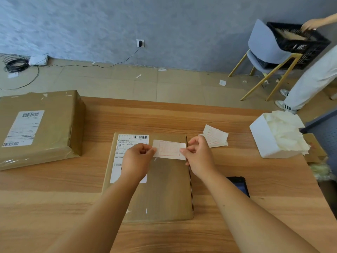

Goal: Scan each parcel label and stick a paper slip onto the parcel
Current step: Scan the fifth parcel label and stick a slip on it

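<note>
A slip [169, 149] is pinched at each end by the left grip [137, 158] and right grip [197, 154]. It is held flat over the parcel [164, 189] on the worktop [54, 198], beside its label [124, 143], presumably for smooth sticking.

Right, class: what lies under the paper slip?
The brown parcel, beside its shipping label. The cardboard right beneath the paper slip is hidden; the left hand covers part of the label.

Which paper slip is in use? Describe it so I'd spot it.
On the wooden table, find the flat brown parcel in the middle. Over its far end, the left hand and right hand pinch a white slip by its ends. The other slips lie loose on the table, untouched.
</note>
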The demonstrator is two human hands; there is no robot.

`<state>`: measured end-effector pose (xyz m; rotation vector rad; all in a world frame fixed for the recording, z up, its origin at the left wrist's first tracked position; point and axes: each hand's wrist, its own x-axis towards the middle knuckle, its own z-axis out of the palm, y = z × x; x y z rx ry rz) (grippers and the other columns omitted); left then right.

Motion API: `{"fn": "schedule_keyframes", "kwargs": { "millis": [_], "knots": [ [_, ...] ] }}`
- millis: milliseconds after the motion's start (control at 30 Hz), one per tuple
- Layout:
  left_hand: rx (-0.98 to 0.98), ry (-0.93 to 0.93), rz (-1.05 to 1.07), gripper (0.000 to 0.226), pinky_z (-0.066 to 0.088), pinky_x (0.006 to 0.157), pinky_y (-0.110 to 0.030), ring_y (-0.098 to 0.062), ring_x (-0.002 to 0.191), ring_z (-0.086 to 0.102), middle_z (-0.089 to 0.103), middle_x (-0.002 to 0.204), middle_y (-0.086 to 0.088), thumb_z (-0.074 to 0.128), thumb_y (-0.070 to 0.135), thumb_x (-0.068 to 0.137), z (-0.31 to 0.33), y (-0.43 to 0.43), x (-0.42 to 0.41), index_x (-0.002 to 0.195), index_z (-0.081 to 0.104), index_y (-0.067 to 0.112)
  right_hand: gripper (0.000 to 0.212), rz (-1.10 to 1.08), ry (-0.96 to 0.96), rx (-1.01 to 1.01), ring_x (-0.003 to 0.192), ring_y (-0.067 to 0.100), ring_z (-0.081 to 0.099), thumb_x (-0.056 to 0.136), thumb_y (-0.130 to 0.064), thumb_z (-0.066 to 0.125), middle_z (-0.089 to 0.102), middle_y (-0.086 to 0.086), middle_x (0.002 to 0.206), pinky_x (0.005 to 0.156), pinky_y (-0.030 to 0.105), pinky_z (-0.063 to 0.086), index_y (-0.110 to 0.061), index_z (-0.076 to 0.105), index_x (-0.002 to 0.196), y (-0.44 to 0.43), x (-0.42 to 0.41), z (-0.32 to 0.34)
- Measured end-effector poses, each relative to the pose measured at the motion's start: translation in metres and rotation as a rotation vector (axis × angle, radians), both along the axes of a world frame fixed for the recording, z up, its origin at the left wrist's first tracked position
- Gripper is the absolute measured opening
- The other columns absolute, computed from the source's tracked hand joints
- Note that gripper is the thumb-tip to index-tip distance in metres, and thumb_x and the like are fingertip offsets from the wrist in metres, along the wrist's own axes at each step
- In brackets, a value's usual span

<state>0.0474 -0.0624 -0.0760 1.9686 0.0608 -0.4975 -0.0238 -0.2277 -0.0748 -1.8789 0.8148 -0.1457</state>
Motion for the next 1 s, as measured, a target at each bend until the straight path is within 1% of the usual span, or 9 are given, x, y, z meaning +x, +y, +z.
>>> {"fn": "schedule_keyframes", "kwargs": {
  "millis": [133, 233, 367, 533, 700, 767, 867, 933, 1000],
  "knots": [
    [0.088, -0.040, -0.015, 0.008, 0.047, 0.061, -0.031, -0.016, 0.067, 0.060, 0.066, 0.074, 0.006, 0.066, 0.028, 0.083, -0.006, -0.005, 0.008, 0.079, 0.060, 0.026, 0.026, 0.054, 0.010, -0.118, 0.063, 0.014, 0.058, 0.085, -0.015, 0.069, 0.061, 0.000, 0.077, 0.058, 0.031, 0.051, -0.026, 0.046, 0.076, -0.006, 0.007, -0.005],
    [0.106, -0.067, -0.044, 0.024, 0.041, 0.054, -0.026, -0.009, 0.067, 0.061, 0.066, 0.074, 0.007, 0.066, 0.028, 0.082, -0.008, -0.007, 0.009, 0.095, 0.048, 0.036, 0.020, 0.074, 0.019, -0.156, 0.071, 0.001, 0.055, 0.087, -0.016, 0.067, 0.060, -0.012, 0.080, 0.058, 0.012, 0.039, -0.028, 0.056, 0.076, -0.010, 0.010, -0.010],
    [0.147, -0.169, -0.153, 0.016, 0.045, 0.053, -0.027, -0.010, 0.065, 0.059, 0.061, 0.074, 0.008, 0.058, 0.022, 0.088, -0.013, -0.015, 0.016, 0.092, 0.053, 0.036, 0.010, 0.089, 0.036, -0.176, 0.079, 0.000, 0.056, 0.089, -0.015, 0.064, 0.065, -0.011, 0.089, 0.063, 0.004, 0.036, -0.021, 0.070, 0.094, -0.011, 0.017, -0.017],
    [0.276, -0.277, -0.242, 0.021, 0.043, 0.065, -0.027, -0.016, 0.077, 0.055, 0.057, 0.089, 0.002, 0.054, 0.019, 0.091, -0.020, -0.021, 0.027, 0.107, 0.063, 0.027, 0.019, 0.131, 0.066, -0.264, 0.095, 0.014, 0.058, 0.090, -0.010, 0.061, 0.067, 0.002, 0.104, 0.080, 0.020, 0.041, -0.010, 0.072, 0.106, -0.010, 0.027, -0.018],
    [0.372, -0.288, -0.276, 0.027, 0.043, 0.068, -0.027, -0.018, 0.077, 0.053, 0.056, 0.099, -0.003, 0.050, 0.020, 0.093, -0.027, -0.024, 0.032, 0.115, 0.064, 0.023, 0.023, 0.216, 0.152, -0.391, 0.094, 0.019, 0.055, 0.092, -0.010, 0.054, 0.060, 0.006, 0.108, 0.075, 0.021, 0.037, -0.011, 0.072, 0.105, -0.009, 0.036, -0.017],
    [0.411, -0.292, -0.298, 0.028, 0.045, 0.067, -0.029, -0.020, 0.077, 0.054, 0.055, 0.101, -0.004, 0.048, 0.022, 0.093, -0.027, -0.026, 0.033, 0.117, 0.063, 0.024, 0.023, 0.282, 0.218, -0.446, 0.095, 0.023, 0.054, 0.092, -0.008, 0.050, 0.054, 0.006, 0.102, 0.072, 0.023, 0.036, -0.008, 0.073, 0.096, -0.009, 0.039, -0.013],
    [0.430, -0.297, -0.314, 0.029, 0.050, 0.070, -0.033, -0.024, 0.081, 0.058, 0.055, 0.103, -0.005, 0.048, 0.024, 0.093, -0.027, -0.026, 0.033, 0.118, 0.062, 0.025, 0.020, 0.362, 0.338, -0.524, 0.084, 0.026, 0.051, 0.087, -0.002, 0.047, 0.045, 0.005, 0.094, 0.063, 0.027, 0.033, -0.005, 0.059, 0.071, -0.006, 0.045, -0.008],
    [0.452, -0.306, -0.334, 0.029, 0.051, 0.069, -0.034, -0.025, 0.080, 0.059, 0.052, 0.103, -0.004, 0.048, 0.026, 0.092, -0.027, -0.024, 0.034, 0.118, 0.062, 0.027, 0.015, 0.362, 0.430, -0.550, 0.085, 0.027, 0.054, 0.088, -0.004, 0.051, 0.043, 0.008, 0.114, 0.065, 0.028, 0.038, -0.006, 0.066, 0.089, -0.004, 0.049, -0.003],
    [0.477, -0.308, -0.359, 0.030, 0.052, 0.067, -0.034, -0.024, 0.078, 0.059, 0.050, 0.104, -0.003, 0.047, 0.028, 0.092, -0.027, -0.022, 0.035, 0.120, 0.059, 0.030, 0.024, 0.354, 0.509, -0.588, 0.088, 0.027, 0.055, 0.089, -0.009, 0.054, 0.034, 0.008, 0.133, 0.067, 0.031, 0.044, -0.013, 0.066, 0.110, -0.004, 0.050, 0.002]
  ]
}}
